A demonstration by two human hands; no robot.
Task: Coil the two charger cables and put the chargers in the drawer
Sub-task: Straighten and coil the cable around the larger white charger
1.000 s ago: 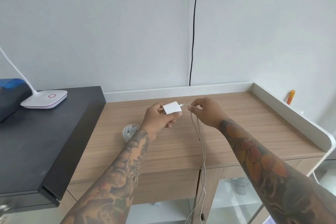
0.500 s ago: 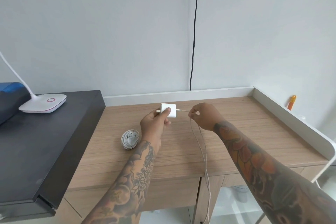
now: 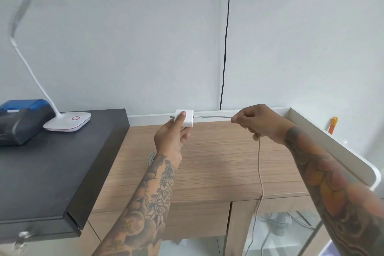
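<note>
Head view: above the wooden desk, the left hand grips the white charger, thumb across its face. To the charger's right, the right hand pinches its cable, which is taut between them, then hangs past the desk's front edge

I see the lamp on the cabinet left of the table, printer just beside it; a coiled cable lies behind my left forearm.
</note>
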